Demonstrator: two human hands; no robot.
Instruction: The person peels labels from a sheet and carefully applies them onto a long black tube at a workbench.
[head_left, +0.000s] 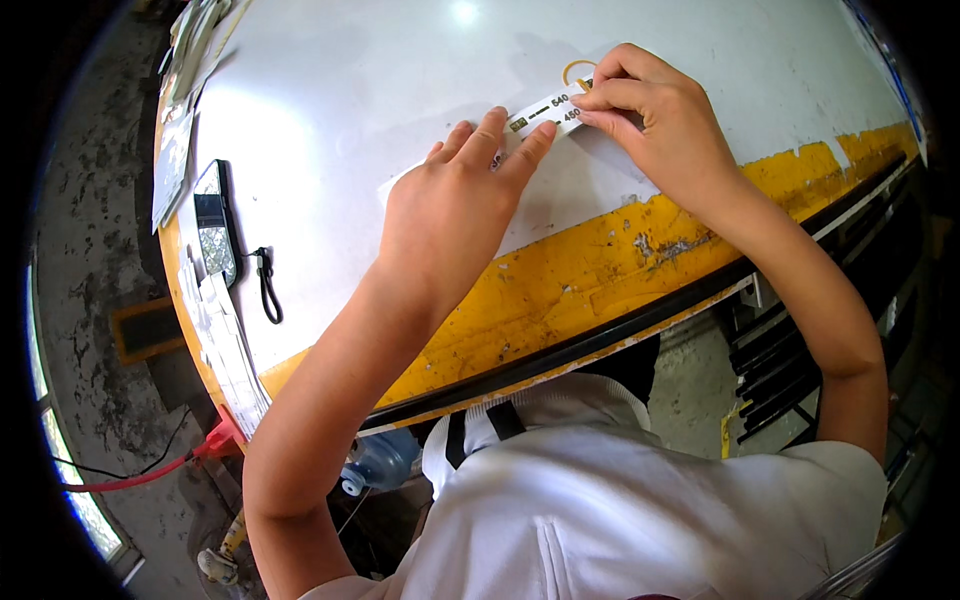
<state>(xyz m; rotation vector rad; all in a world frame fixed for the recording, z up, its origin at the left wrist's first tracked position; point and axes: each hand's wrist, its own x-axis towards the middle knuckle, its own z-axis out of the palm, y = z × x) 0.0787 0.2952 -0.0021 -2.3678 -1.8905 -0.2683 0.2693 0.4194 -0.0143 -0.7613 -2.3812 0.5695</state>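
A narrow white strip [540, 112] with dark printed marks lies slantwise on the white tabletop. My left hand [455, 190] rests flat on it with fingers spread, hiding much of its left part. At the strip's right end, my right hand [640, 105] is closed in a pinch, thumb and fingertips on the strip. A thin yellow-brown loop [576, 68], like a rubber band, sticks out beside those fingertips. Whether the loop goes around the strip is hidden by the fingers.
A dark phone [213, 225] with a black wrist strap [267, 285] lies at the left. Stacks of white paper pieces [228, 345] line the table's left edge. Worn yellow covers the table's front edge [560, 285]. A red clamp-like piece [222, 436] hangs at the left corner.
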